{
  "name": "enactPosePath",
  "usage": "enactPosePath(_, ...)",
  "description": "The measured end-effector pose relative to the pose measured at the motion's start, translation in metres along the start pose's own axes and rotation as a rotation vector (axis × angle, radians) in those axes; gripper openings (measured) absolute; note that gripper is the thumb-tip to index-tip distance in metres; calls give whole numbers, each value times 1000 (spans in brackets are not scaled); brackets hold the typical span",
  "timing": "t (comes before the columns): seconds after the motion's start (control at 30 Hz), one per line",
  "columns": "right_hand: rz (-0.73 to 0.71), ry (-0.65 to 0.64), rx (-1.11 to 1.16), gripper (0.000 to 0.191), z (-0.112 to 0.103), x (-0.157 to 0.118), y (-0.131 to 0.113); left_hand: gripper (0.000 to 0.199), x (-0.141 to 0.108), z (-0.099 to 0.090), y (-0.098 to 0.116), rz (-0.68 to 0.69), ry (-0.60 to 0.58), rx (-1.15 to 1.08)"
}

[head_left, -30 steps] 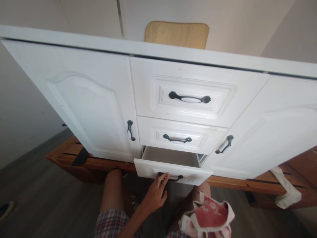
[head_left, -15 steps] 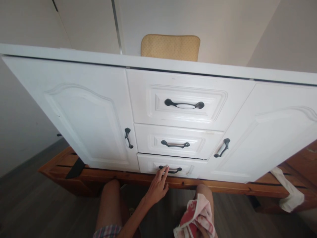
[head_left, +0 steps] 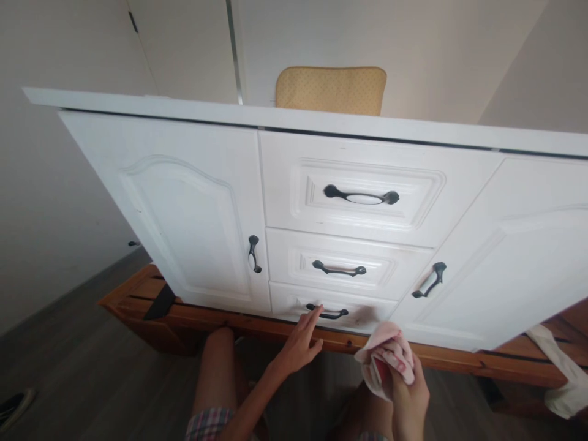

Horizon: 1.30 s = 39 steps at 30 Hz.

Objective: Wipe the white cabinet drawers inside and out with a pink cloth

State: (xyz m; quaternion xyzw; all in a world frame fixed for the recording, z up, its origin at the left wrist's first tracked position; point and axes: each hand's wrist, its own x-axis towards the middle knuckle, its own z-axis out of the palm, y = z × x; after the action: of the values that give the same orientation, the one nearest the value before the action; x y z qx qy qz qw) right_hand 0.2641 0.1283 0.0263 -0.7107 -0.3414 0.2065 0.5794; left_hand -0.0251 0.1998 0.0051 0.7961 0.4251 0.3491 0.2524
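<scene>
Left grip [head_left: 301, 346]: bare hand, slim fingers and thumb distinct
Left forearm [head_left: 257, 398]: bare, slender, narrowing towards the wrist
Right grip [head_left: 420, 389]: bare hand, fingers partly hidden
Right forearm [head_left: 408, 422]: bare down to the bottom edge of view
Shorts [head_left: 209, 422]: plaid, crossing bands of dark blue, pinkish red, grey and white
Hem: fairly straight, across the left thigh
Right shorts leg [head_left: 372, 436]: only a thin strip showing
Left knee [head_left: 220, 343]: bare, rounded
Lower legs: too shadowed to make out
</scene>
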Motion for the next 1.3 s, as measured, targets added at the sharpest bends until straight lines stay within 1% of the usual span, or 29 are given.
enactPosePath(0.07, -5, -7, -33, 89, 11, 12, -1, 91, -18, -9, -4, -30, 24, -75)
enactPosePath(0.1, -15, -7, -38, 87, 17, 17, -4, 82, -29, -13, -11, -42, 60, -69)
enactPosePath(0.17, -77, 31, -24, 82, 30, 27, -12, 63, -54, -20, -35, -102, 167, 37)
enactPosePath(0.23, -161, 118, -17, 75, 44, 35, -23, 55, -81, -29, -67, -199, 285, 210)
enactPosePath(0.27, -199, 176, -20, 73, 51, 38, -28, 54, -93, -34, -84, -274, 323, 313)
enactPosePath(0.33, -237, 287, -26, 72, 67, 41, -37, 53, -117, -49, -114, -475, 368, 552)
enactPosePath(0.4, -230, 348, -14, 71, 87, 38, -47, 54, -137, -66, -136, -714, 385, 777)
enactPosePath(0.43, -227, 355, 0, 70, 98, 34, -52, 56, -144, -74, -145, -828, 381, 839)
enactPosePath(0.5, -256, 342, 22, 64, 124, 22, -65, 63, -153, -88, -157, -1018, 347, 828)
enactPosePath(0.57, -331, 331, 23, 57, 152, 4, -80, 69, -156, -98, -165, -1109, 298, 730)
enactPosePath(0.67, -461, 308, -12, 52, 196, -34, -102, 70, -154, -102, -172, -1125, 267, 674)
enactPosePath(0.77, -567, 206, -65, 46, 238, -78, -116, 70, -152, -100, -173, -1137, 274, 679)
enactPosePath(0.83, -676, 123, -114, 39, 263, -104, -120, 70, -152, -98, -172, -1139, 280, 684)
enactPosePath(0.93, -875, 62, -173, 29, 292, -130, -111, 68, -152, -98, -170, -1142, 281, 687)
enactPosePath(1.0, -954, 62, -194, 26, 303, -139, -95, 68, -153, -100, -170, -1144, 274, 677)
enactPosePath(1.03, -964, 59, -203, 26, 306, -141, -83, 68, -154, -101, -170, -1143, 271, 671)
enactPosePath(1.1, -931, 44, -217, 28, 306, -142, -55, 68, -155, -102, -171, -1142, 270, 662)
enactPosePath(1.2, -824, 16, -218, 31, 292, -135, -13, 69, -158, -105, -171, -1130, 270, 652)
enactPosePath(1.23, -777, 29, -201, 31, 285, -129, -1, 69, -158, -106, -172, -1126, 268, 649)
enactPosePath(1.3, -663, 125, -158, 28, 267, -109, 17, 68, -160, -108, -171, -1120, 263, 639)
